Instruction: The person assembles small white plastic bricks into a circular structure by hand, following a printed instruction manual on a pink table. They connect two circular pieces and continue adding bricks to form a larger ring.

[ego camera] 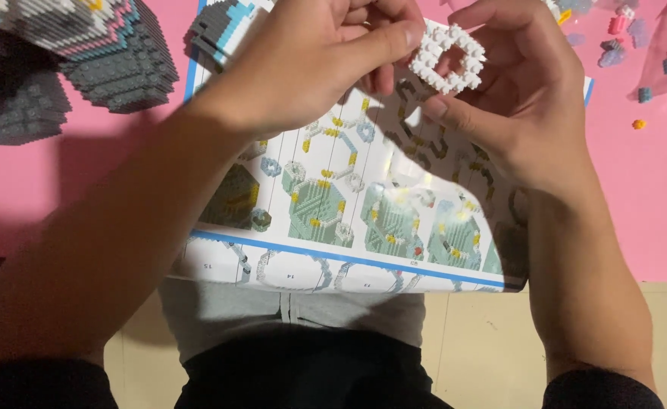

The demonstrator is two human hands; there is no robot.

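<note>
Over a pink mat, both hands pinch a white brick ring.

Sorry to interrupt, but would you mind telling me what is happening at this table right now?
A person is holding a small white ring of tiny building bricks between both hands, the left hand and the right hand, above a printed instruction sheet with build diagrams. The sheet lies on a pink mat. A large grey brick model sits at the upper left, and loose coloured bricks lie scattered at the upper right.
</note>
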